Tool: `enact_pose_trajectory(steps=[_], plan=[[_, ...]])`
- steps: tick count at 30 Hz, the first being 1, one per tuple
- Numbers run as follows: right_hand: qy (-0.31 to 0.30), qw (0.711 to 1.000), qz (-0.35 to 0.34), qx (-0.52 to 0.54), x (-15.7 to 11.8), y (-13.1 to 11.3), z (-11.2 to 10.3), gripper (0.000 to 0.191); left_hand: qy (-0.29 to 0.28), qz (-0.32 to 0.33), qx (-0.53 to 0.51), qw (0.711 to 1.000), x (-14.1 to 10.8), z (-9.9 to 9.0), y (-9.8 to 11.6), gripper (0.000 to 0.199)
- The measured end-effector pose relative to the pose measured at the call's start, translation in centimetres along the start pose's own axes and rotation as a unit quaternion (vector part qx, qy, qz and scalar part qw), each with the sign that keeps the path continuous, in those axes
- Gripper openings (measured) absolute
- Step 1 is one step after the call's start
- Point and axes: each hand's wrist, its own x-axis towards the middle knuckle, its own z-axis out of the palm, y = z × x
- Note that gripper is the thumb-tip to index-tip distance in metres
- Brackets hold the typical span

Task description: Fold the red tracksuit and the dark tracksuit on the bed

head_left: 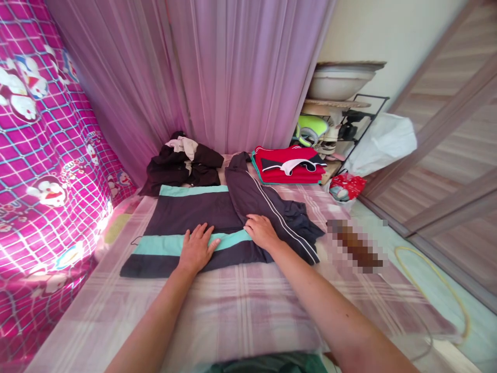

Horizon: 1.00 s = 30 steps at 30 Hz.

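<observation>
A dark track jacket (194, 210) with teal bands lies spread on the bed, partly folded. Its sleeve part with white piping (267, 202) lies across the right side, bunched at the far right end. My left hand (197, 249) rests palm down on the lower teal band, fingers spread, holding nothing. Over the jacket's middle, my right hand (262, 231) touches the cloth where the teal band meets the sleeve part. Its fingers are slightly bent and lie on the fabric. What is under the right palm is hidden.
Crumpled dark clothes (182, 163) lie at the back left. A stack of folded red clothes (289, 166) sits at the back right. Beyond the plaid bed sheet (240, 305) stand a rack (359, 134) with basins and shoes, and a purple curtain (217, 72). A blurred brown object (357, 247) lies right.
</observation>
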Motion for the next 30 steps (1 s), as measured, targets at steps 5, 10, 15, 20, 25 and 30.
enact_pose_trajectory(steps=[5, 10, 15, 20, 25, 30], plan=[[0.057, 0.997, -0.016, 0.057, -1.4, -0.1, 0.1, 0.041, 0.013, -0.007, -0.004, 1.000, 0.0, 0.3, 0.3, 0.051], [-0.042, 0.999, -0.013, 0.003, -2.4, 0.0, 0.0, 0.054, 0.004, 0.000, -0.051, 0.999, 0.3, 0.7, -0.9, 0.047], [-0.081, 0.996, 0.029, -0.011, -2.7, 0.5, 0.8, 0.056, -0.018, 0.089, -0.144, 0.985, 0.4, -0.7, -6.0, 0.044], [-0.074, 0.997, 0.025, -0.002, -2.6, 0.6, 1.0, 0.055, -0.004, 0.083, -0.126, 0.989, -0.4, -3.2, -9.3, 0.036], [-0.063, 0.998, 0.028, 0.000, -2.7, 0.4, 1.1, 0.054, -0.007, 0.045, -0.071, 0.996, -0.4, -4.6, -8.4, 0.040], [-0.060, 0.998, 0.030, 0.000, -2.7, 0.1, 0.7, 0.053, -0.108, -0.019, 0.034, 0.993, 0.7, -5.7, -7.5, 0.041]])
